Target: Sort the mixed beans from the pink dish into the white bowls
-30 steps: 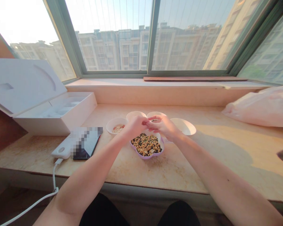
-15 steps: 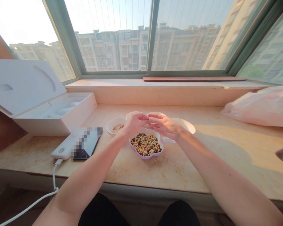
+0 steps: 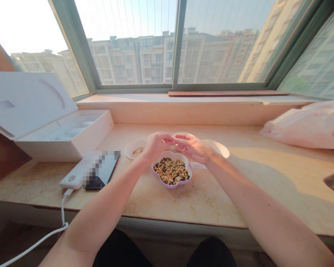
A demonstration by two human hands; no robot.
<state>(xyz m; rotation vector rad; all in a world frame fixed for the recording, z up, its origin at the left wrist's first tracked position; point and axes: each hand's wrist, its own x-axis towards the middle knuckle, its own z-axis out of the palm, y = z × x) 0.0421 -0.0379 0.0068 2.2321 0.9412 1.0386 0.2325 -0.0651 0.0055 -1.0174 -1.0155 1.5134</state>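
Two hands, the left hand [image 3: 156,146] and the right hand [image 3: 194,149], are held curled, fingertips meeting just above a lilac bowl [image 3: 167,185] of beans [image 3: 171,171] at mid-frame, though whether anything is pinched between them cannot be told.

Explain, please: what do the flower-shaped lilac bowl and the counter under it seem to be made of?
The flower-shaped lilac bowl looks like smooth, glossy moulded plastic: its even colour and soft, rounded rim suggest this, though glazed ceramic is possible. The counter looks like polished marble or a similar stone, with cloudy tan veining and a soft sheen.
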